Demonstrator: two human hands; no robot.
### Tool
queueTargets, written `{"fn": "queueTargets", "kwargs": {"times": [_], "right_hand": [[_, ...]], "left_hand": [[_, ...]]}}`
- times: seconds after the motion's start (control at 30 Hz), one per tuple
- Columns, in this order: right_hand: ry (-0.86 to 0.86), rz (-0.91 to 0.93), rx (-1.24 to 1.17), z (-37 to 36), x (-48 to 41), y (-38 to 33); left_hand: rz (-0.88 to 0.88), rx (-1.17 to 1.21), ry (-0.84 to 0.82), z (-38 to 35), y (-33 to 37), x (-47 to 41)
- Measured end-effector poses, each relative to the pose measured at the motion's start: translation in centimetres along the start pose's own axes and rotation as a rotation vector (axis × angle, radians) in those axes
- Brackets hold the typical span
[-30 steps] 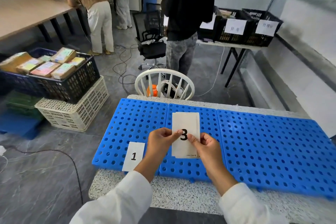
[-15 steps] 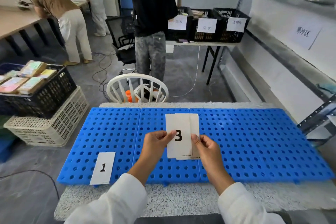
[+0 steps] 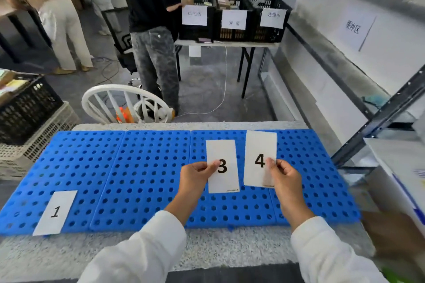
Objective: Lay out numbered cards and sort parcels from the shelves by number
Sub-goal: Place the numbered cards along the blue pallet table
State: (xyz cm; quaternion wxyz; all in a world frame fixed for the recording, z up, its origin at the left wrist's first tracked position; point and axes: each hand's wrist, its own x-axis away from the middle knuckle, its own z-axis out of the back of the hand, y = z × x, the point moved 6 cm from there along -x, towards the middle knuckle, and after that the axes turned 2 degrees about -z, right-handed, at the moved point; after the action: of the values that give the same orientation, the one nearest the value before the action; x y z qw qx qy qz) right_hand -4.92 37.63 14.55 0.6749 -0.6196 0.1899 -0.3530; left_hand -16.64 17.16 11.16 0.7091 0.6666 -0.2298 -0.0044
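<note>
A blue perforated mat [image 3: 147,167] of three panels covers the speckled table. On its near left corner lies a white card marked 1 [image 3: 55,212]. My left hand [image 3: 196,178] pinches a white card marked 3 [image 3: 222,166] by its left edge, above the mat's third panel. My right hand [image 3: 284,176] pinches a white card marked 4 [image 3: 259,158] by its right edge, just right of the other card. The two cards are held apart, side by side, upright and facing me.
A white chair [image 3: 125,105] stands behind the table. A person in black [image 3: 151,30] stands by three labelled black crates [image 3: 233,19] on a far table. Stacked crates [image 3: 25,122] sit at left. A metal shelf frame [image 3: 377,117] and white boxes [image 3: 397,167] are at right.
The cards were stacked with only the 3 showing. My right hand has drawn the 4 card off to the right, so both numbers show. The view has swung rightward.
</note>
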Motion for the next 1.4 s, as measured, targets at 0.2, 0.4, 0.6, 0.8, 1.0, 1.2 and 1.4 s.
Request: {"fn": "queueTargets", "kwargs": {"times": [0.2, 0.4, 0.6, 0.8, 1.0, 1.2, 1.4], "right_hand": [[-0.014, -0.031, 0.043, 6.2, -2.1, 2.6], [-0.022, -0.090, 0.083, 9.9, -2.7, 4.9], [-0.033, -0.150, 0.113, 10.9, -2.8, 7.0], [-0.044, -0.146, 0.125, 10.8, -2.6, 7.8], [-0.060, -0.152, 0.130, 10.1, -2.3, 7.9], [-0.067, -0.139, 0.110, 10.0, -2.0, 7.4], [-0.035, -0.133, 0.048, 10.1, -2.0, 6.3]], "left_hand": [[0.156, -0.136, 0.034, -4.8, -8.2, -1.9], [0.260, -0.254, 0.072, -6.8, -12.9, -1.7], [0.305, -0.384, 0.093, -8.4, -15.5, -2.8], [0.298, -0.457, 0.199, -8.8, -15.4, -3.3], [0.284, -0.469, 0.202, -7.8, -14.6, -3.4], [0.182, -0.434, 0.289, -6.9, -12.3, -1.5], [-0.050, -0.199, -0.041, -14.0, -4.9, 0.3]]}}
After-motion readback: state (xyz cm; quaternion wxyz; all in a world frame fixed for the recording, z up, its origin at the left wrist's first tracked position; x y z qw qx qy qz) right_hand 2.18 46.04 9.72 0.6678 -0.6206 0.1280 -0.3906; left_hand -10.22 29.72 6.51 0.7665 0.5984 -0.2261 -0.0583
